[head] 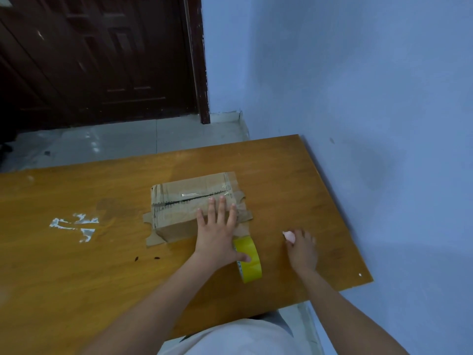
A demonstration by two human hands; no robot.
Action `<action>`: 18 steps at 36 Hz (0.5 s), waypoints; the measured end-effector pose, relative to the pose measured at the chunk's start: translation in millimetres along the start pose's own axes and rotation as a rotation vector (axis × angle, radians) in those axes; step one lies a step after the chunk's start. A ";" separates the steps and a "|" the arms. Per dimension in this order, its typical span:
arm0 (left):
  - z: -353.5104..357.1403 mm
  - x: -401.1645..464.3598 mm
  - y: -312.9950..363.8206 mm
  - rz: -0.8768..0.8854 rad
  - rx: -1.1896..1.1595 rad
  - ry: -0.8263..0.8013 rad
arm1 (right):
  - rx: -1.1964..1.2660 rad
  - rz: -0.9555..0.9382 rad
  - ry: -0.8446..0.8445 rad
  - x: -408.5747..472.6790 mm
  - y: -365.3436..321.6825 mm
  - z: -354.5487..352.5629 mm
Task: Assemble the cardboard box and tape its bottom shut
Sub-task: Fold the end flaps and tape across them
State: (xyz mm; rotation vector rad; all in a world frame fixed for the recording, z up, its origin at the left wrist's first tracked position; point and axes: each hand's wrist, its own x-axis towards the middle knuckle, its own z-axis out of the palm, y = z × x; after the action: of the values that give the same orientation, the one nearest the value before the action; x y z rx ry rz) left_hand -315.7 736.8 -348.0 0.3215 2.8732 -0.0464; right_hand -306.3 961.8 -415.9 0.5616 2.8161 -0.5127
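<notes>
Cardboard box, one; tape roll, one

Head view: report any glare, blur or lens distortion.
Head view: dim, bluish light; glare streak on the tape across the box; shiny glare on the plastic scrap on the table; wide-angle bending tilts the door and wall; bottom-left corner blurred.
</notes>
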 end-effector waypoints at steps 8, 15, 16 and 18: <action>8.6 0.3 -4.3 0.008 -0.022 0.050 | 0.747 -0.114 -0.268 -23.3 -72.8 -16.0; 8.8 -0.6 -9.2 0.040 -0.001 0.090 | 0.905 -0.005 -0.425 -39.7 -104.1 -0.5; 7.1 -0.8 -11.4 0.048 -0.004 0.099 | 0.940 0.010 -0.405 -39.7 -103.1 1.2; 2.1 0.4 -17.7 0.063 -0.030 0.154 | 0.961 -0.002 -0.349 -38.8 -100.7 3.5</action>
State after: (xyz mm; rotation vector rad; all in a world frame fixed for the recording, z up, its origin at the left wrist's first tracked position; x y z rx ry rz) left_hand -319.5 719.5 -350.1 0.4272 3.0095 0.0349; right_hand -311.7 860.6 -378.7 0.5353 2.0966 -1.7780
